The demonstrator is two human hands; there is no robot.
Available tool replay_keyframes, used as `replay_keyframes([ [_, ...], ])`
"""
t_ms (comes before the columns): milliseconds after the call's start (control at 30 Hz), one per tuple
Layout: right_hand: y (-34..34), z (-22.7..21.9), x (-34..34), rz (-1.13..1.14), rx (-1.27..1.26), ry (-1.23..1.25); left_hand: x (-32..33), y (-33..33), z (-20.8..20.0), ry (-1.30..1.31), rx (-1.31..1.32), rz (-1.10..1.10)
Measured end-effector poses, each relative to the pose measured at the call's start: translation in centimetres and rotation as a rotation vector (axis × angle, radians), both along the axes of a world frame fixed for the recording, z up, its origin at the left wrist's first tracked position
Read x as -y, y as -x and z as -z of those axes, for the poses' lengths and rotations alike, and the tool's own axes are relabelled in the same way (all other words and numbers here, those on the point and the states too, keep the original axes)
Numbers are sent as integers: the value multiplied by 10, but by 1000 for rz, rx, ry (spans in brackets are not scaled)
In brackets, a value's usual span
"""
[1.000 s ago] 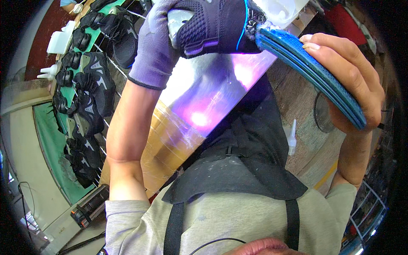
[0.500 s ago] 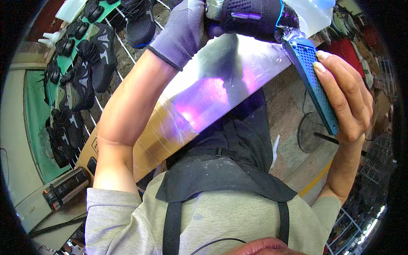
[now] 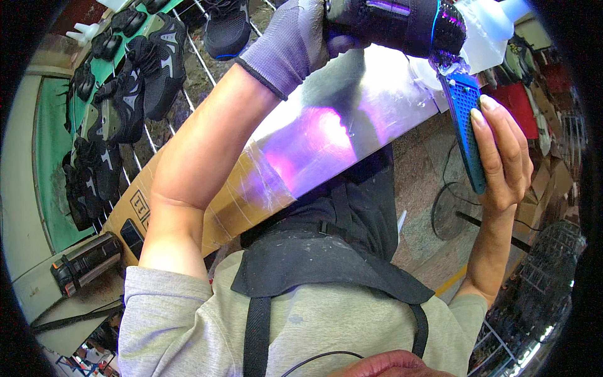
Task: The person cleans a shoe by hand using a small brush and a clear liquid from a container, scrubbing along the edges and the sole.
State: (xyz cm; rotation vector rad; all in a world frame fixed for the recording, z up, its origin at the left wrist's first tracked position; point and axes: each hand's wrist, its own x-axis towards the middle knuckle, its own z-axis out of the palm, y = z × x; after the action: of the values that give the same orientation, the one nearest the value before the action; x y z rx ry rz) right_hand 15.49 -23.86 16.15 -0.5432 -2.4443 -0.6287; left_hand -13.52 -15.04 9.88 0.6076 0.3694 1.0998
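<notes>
A grey-purple work glove covers my left hand (image 3: 301,38), which is closed on a black shoe (image 3: 389,25) at the top of the view. A thin blue line runs across the shoe near its right end. My bare right hand (image 3: 505,154) grips a blue brush (image 3: 466,110) with a flat, grid-textured handle, fingertips on its face and the rest of the grip behind. The brush's whitish, shaggy tip touches the shoe's right end. Part of the shoe is cut off by the upper edge.
Below the shoe lies a shiny metal sheet (image 3: 333,135), joined to taped brown cardboard (image 3: 232,204). A translucent bottle (image 3: 480,38) with a blue top stands behind the brush. Several black shoes (image 3: 164,66) sit on a rack at left. A phone (image 3: 132,237) rests on the cardboard.
Both hands' things, the shoe and brush tip, appear farther right and slightly lower in view. The brush stands steeper, and my right hand sits a little further left.
</notes>
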Motion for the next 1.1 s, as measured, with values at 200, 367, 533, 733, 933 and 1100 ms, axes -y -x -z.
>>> replay_keyframes([
  [200,-8,20,-10,7,-50,85,9,-2,-9,-95,45,-19],
  [367,-8,57,-5,-9,-1154,869,27,-2,4,41,148,-71],
  [533,59,76,43,-217,-1318,1049,63,7,42,194,331,-16],
  [733,48,113,-51,-37,-1511,1062,97,23,60,342,366,77],
  [933,68,130,-9,166,-1121,316,99,30,84,256,303,-2],
  [1100,77,86,76,-204,-829,694,91,35,107,128,212,-98],
])
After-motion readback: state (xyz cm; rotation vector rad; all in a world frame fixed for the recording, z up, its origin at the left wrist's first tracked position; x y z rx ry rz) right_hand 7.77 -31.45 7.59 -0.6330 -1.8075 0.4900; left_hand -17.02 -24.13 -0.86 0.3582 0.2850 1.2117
